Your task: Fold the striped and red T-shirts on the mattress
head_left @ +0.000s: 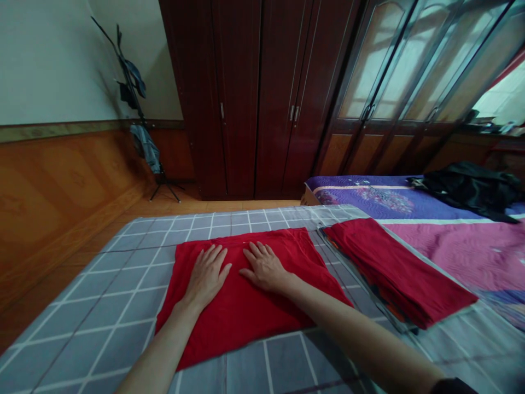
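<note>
A red cloth (254, 314), perhaps a folded garment, lies spread flat on the grey checked bed cover (123, 306). My left hand (207, 273) rests palm down on its upper left part, fingers stretched out. Beside it, my right hand (264, 266) presses flat on the cloth's upper middle, fingers slightly apart. Neither hand grips anything. To the right of the red cloth sits a stack of folded cloths (397, 268), red on top with darker layers showing along its left edge.
Beyond the right edge is a purple and pink bedspread (443, 241) with a black garment (471, 189) on it. Dark red wardrobes (270, 98) stand behind. A coat stand (137, 104) with hanging items is at the far left.
</note>
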`<state>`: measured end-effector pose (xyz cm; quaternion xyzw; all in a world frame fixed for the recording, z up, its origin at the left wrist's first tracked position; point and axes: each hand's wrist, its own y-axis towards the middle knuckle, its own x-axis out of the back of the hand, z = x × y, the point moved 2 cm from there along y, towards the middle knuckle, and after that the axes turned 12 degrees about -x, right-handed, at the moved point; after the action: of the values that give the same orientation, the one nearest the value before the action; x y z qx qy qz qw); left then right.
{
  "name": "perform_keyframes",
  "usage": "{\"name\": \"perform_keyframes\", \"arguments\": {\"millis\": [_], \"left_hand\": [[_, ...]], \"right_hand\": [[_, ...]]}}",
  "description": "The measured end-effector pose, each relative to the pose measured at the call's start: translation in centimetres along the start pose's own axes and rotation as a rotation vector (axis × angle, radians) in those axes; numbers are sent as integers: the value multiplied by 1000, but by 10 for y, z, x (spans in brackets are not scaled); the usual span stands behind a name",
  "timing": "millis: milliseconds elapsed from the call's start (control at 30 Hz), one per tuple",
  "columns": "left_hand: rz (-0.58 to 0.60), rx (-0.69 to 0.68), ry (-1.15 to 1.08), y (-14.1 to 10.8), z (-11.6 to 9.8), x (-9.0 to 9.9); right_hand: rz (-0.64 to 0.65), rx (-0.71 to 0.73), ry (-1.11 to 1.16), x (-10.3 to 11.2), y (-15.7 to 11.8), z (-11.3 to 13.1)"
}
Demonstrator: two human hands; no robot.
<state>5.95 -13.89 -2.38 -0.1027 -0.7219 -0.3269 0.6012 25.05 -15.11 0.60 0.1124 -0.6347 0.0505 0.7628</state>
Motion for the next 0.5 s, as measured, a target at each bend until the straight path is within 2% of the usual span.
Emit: {"name": "perform_keyframes", "arguments": {"millis": [100, 200, 333, 500], "left_hand": [[22, -26, -3, 0, 0, 0], [26, -48, 0, 0, -2, 0], [26, -34, 20, 0, -4, -2], [85, -12, 30, 1, -7, 0]], "right_hand": [[-58, -65, -22, 3, 1, 15], [-52, -42, -42, 7, 9, 24], [-33, -81, -59, 9, 36, 22], [45, -117, -91, 10, 75, 17]]}}
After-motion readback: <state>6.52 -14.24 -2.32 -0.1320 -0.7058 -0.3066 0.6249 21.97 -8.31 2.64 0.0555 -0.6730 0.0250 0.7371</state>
